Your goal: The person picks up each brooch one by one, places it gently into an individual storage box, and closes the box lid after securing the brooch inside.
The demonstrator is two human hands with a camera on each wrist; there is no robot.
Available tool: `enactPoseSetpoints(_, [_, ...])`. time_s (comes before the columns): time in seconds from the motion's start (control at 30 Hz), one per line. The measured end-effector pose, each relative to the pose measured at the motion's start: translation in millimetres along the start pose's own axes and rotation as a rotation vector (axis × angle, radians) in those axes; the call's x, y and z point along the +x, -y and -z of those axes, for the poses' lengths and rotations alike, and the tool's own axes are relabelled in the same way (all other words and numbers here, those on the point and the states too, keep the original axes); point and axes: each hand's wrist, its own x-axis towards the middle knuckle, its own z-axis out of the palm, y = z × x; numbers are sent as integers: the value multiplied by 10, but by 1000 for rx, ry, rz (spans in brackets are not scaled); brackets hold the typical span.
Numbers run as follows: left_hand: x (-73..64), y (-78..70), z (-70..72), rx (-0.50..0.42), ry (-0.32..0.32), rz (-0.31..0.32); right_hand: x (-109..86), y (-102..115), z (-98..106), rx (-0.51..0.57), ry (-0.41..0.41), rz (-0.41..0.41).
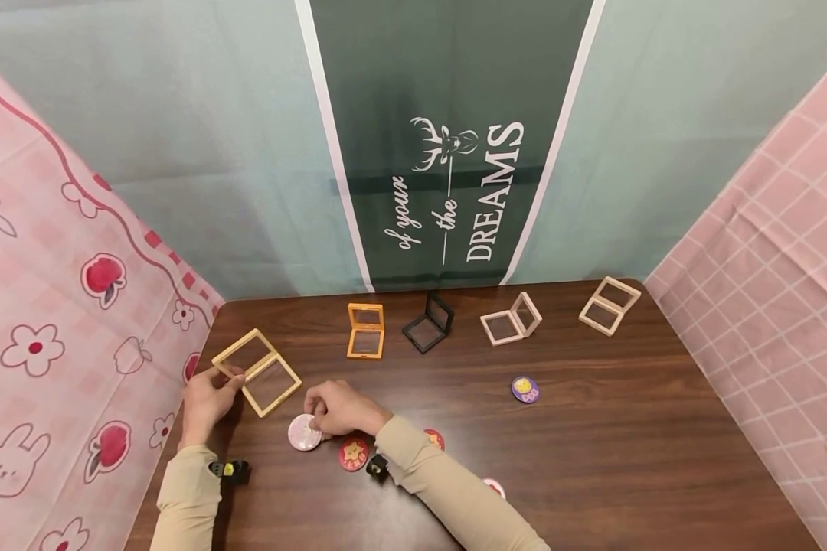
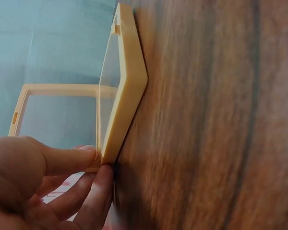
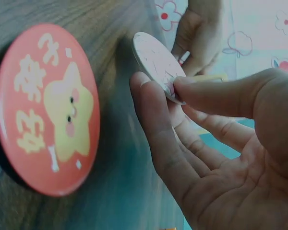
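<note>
My left hand pinches a yellow hinged display frame near its hinge, thumb on one side and fingers on the other. The frame stands unfolded on the table, with clear film in both halves; in the left wrist view one half of the frame lies along the wood. My right hand holds a pale pink round badge just in front of the frame. Thumb and fingertips grip the badge by its edge in the right wrist view, tilted up. Beside that hand lies a red star badge.
Along the back stand an orange frame, a black frame, a pale pink frame and a cream frame, all unfolded. A purple badge lies right of centre. Another red badge and a pinkish badge show beside the right sleeve.
</note>
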Motion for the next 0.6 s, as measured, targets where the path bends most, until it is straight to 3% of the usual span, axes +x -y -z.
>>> enactPoseSetpoints(0.2, [-66, -39, -25, 13, 16, -8, 20, -41, 54, 79, 7, -3])
enactPoseSetpoints(0.6, [-222, -155, -161, -14, 54, -32, 48, -62, 156, 45, -20, 1])
